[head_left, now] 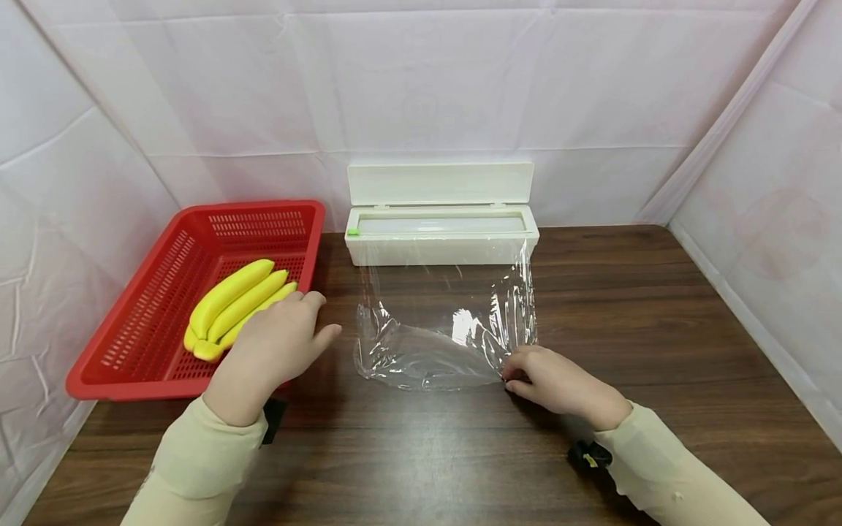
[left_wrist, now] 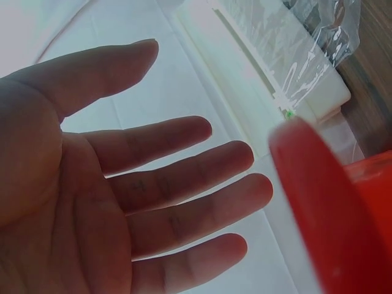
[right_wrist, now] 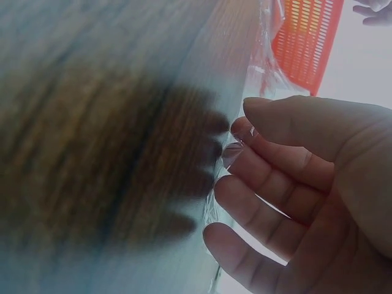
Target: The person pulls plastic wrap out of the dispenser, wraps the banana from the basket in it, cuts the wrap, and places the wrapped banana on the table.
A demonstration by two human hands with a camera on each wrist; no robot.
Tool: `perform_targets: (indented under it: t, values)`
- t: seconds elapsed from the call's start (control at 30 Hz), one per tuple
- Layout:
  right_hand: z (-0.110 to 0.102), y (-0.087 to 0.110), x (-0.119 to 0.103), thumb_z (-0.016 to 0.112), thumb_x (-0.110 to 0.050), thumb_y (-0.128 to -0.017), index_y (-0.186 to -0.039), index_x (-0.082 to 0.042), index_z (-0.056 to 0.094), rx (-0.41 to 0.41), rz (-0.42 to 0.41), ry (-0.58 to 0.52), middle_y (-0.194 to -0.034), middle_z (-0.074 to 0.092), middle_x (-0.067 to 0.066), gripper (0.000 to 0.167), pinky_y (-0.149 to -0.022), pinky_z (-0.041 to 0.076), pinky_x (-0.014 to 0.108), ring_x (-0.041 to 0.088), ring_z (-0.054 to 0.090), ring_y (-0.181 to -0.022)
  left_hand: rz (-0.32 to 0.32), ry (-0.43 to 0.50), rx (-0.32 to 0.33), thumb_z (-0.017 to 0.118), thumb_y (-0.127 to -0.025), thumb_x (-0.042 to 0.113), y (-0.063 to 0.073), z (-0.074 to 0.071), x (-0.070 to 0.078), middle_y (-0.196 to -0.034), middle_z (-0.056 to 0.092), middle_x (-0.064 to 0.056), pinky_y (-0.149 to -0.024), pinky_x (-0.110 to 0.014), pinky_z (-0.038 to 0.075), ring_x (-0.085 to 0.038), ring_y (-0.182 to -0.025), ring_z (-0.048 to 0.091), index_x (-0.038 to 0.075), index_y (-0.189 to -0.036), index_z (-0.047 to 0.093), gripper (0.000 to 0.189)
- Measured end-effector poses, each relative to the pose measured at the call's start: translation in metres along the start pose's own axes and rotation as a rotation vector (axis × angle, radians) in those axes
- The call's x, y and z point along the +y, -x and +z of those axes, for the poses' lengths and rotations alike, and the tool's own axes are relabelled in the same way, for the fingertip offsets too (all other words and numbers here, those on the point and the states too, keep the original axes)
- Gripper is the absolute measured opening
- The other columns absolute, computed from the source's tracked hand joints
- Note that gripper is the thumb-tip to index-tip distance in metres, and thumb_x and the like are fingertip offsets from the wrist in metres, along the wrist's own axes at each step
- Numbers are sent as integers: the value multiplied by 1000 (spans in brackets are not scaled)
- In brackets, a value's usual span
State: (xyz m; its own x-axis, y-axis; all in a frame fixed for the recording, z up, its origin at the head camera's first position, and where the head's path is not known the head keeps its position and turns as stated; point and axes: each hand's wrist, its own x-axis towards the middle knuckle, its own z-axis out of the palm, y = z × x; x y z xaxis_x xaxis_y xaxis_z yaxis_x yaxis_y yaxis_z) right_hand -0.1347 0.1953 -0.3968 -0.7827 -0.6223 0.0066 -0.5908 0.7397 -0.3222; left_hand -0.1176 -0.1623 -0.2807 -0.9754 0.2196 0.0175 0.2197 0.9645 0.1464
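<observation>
A clear sheet of cling film (head_left: 427, 351) stretches from a white cling film dispenser (head_left: 441, 252) toward me over the table. My right hand (head_left: 555, 383) pinches its near right corner between thumb and fingers, low over the wood; in the right wrist view a bit of film shows at the fingertips (right_wrist: 242, 128). My left hand (head_left: 279, 340) is above the right side of a red basket (head_left: 141, 314), beside a bunch of yellow bananas (head_left: 233, 292) and partly covering it. Spread fingers and an empty palm appear in the left wrist view.
The dispenser's lid (head_left: 441, 184) stands raised against the white cloth backdrop (head_left: 421, 88). A small green slider (head_left: 353, 232) sits at the dispenser's left end. Brown wooden table (head_left: 625, 307) extends to the right, bounded by a white cloth side wall (head_left: 776, 219).
</observation>
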Motion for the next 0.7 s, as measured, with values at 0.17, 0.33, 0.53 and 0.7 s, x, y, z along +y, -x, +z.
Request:
perform_targets:
  t: [0.17, 0.33, 0.53, 0.7]
  values:
    - [0, 0, 0, 67, -10, -84, -87, -12, 69, 0, 0, 0, -87, 62, -5, 4, -76, 50, 32, 13, 59, -84, 8, -5, 19, 66, -86, 31, 0, -2, -4, -91, 61, -19, -73, -46, 51, -31, -81, 59, -3, -107, 57, 41]
    - [0, 0, 0, 68, -11, -83, -87, -12, 69, 5, -1, 3, -86, 62, -5, 4, -75, 49, 32, 12, 58, -83, 7, -15, 27, 66, -86, 31, 1, -6, -6, -97, 63, -21, -77, -47, 51, -33, -87, 61, -4, -110, 57, 44]
    - [0, -1, 1, 69, -10, -82, -86, -12, 68, 3, -4, -5, -85, 61, -6, 4, -73, 49, 31, 11, 58, -81, -18, -18, 9, 67, -85, 31, 0, -10, -8, -90, 63, -18, -72, -44, 53, -28, -78, 61, -4, -106, 57, 42]
    - [1, 0, 2, 69, -10, -82, -86, -11, 68, -1, -5, -10, -86, 61, -7, 5, -74, 48, 30, 10, 57, -82, -48, -12, -16, 65, -87, 33, 0, -12, -13, -82, 60, -14, -69, -44, 51, -27, -75, 60, -4, -107, 56, 43]
